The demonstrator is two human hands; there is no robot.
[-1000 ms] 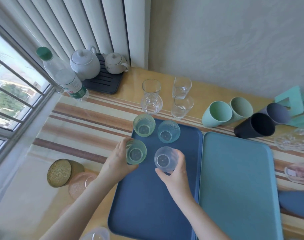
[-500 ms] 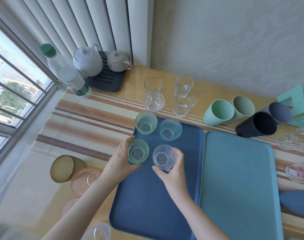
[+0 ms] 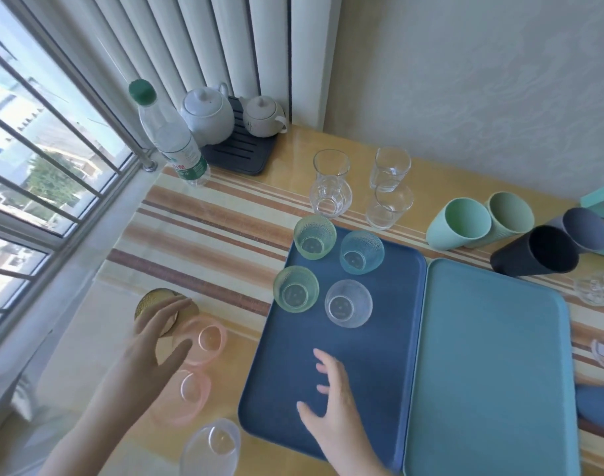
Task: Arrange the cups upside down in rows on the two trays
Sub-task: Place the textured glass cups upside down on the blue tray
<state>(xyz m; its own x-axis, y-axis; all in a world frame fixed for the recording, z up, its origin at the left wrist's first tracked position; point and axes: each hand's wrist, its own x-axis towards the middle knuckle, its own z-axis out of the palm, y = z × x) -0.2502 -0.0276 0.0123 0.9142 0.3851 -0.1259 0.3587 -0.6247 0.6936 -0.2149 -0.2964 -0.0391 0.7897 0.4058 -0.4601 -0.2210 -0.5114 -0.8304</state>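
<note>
Amber glass is sitting at the left of the frame: the amber cup (image 3: 156, 305) is lying on the tabletop (image 3: 232, 341), and my left hand (image 3: 153, 348) is hovering right over it, fingers spread wide, closing on nothing. Whether my fingertips are touching that cup I cannot tell through the blur. Just right of it the upper pink cup (image 3: 204, 340) is lying on its side, with the lower pink cup (image 3: 187, 395) beneath it and a clear textured cup (image 3: 213, 448) at the bottom edge.

Further right, in the middle of the frame, the dark blue tray (image 3: 283, 389) is carrying four cups bottom-up in two rows: two green cups (image 3: 315, 237) (image 3: 296, 289), a blue cup (image 3: 361, 252) and a clear cup (image 3: 348, 303). My right hand (image 3: 331, 400) is floating above the bare lower part of this tray, fingers splayed, gripping nothing.

Right again, the light teal tray (image 3: 489, 372) is lying alongside, bare.

I am judging that I am between placements, reaching for the next cup. The next move is calling for me to close my left grip round one of the cups by the window, flip it rim-down, and start a third row under the green one.
</note>
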